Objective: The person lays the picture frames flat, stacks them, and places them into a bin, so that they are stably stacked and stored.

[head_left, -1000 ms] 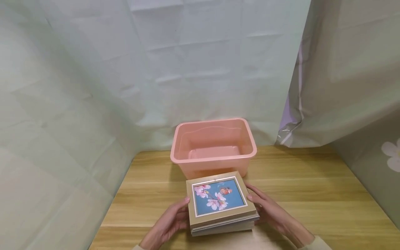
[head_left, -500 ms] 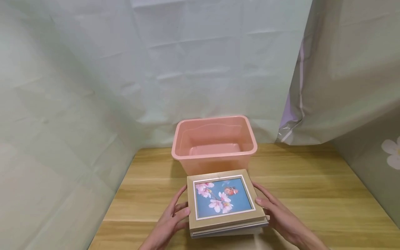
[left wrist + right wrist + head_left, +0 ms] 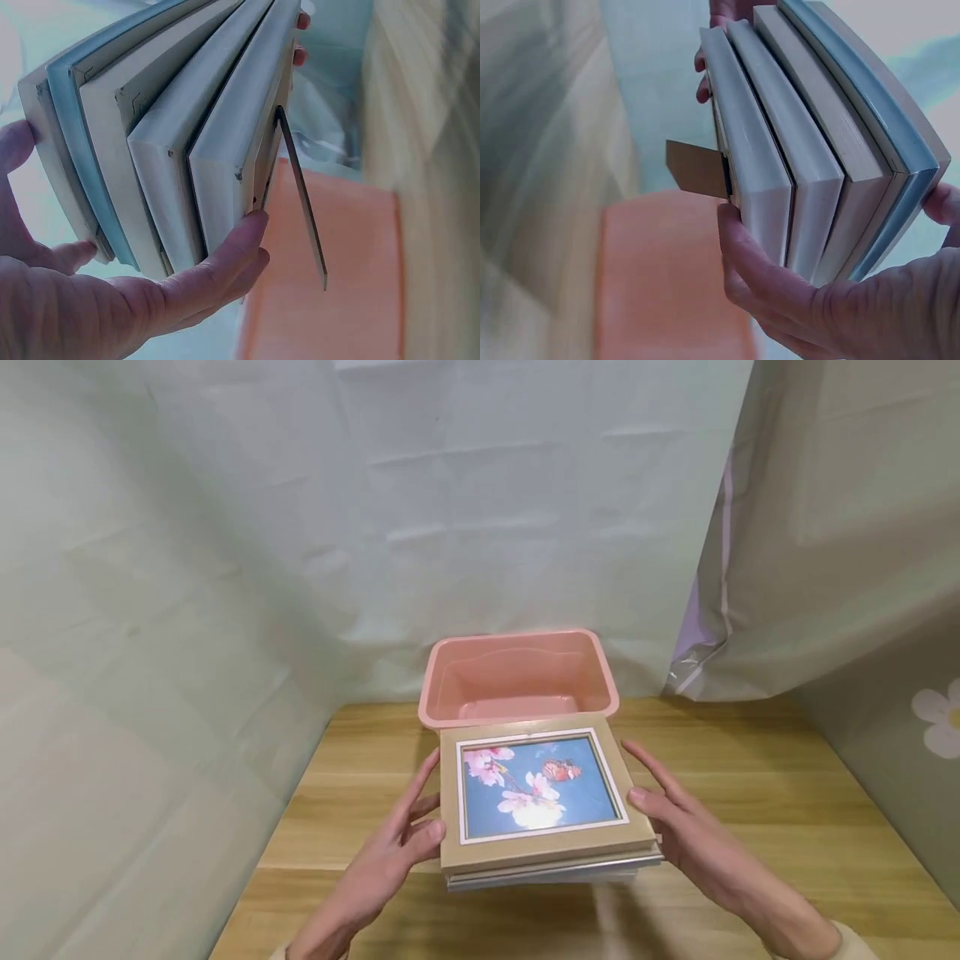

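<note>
Both hands hold a stack of several picture frames by its sides, raised over the table. On top lies a gold-coloured picture frame (image 3: 555, 847) with pink blossoms and a butterfly on blue. My left hand (image 3: 375, 868) grips the left side, thumb at the top frame and fingers under the stack. Opposite it, my right hand (image 3: 712, 852) holds the right side the same way. A blue-edged frame (image 3: 79, 150) sits second from the top, above paler ones. From the bottom frame's back a stand leg (image 3: 303, 202) sticks out, also visible as a brown flap (image 3: 696, 169) in the right wrist view.
A pink plastic bin (image 3: 517, 672) stands behind the stack, against the back sheet; its inside looks bare, and the stack overlaps its front. The wooden table (image 3: 757, 777) reaches out on both sides. Pale sheets (image 3: 510, 527) hang around it, with a loose fold (image 3: 787, 610) at right.
Both hands have lifted the frame stack from low near the table's front, moving it up and forward towards the bin, so it now overlaps the bin's front wall.
</note>
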A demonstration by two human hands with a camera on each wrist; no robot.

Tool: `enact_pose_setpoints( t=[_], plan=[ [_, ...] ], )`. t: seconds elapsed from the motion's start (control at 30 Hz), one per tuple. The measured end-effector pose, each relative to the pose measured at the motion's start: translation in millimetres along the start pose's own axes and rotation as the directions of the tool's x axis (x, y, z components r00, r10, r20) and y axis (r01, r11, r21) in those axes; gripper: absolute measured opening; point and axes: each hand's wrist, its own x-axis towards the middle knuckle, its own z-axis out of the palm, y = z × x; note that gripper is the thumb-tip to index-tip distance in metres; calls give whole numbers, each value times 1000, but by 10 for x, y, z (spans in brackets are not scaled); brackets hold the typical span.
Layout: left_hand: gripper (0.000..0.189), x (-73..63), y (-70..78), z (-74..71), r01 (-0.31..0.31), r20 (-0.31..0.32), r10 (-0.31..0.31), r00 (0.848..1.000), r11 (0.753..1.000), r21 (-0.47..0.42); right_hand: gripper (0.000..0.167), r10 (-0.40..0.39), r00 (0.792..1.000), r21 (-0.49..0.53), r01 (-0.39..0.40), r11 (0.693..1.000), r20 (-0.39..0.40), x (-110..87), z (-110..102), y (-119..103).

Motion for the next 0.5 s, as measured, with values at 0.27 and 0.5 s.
enact_pose_setpoints(
  t=[0.27,0.5],
  plan=[
    [80,218,290,-178,16,22,-16,1000,999,-30,66,-79,996,-111,83,990,35,63,2,-413],
    [80,420,618,-309,-1,22,2,1000,999,-34,66,-126,990,-172,134,976,57,200,-48,-807]
  ],
)
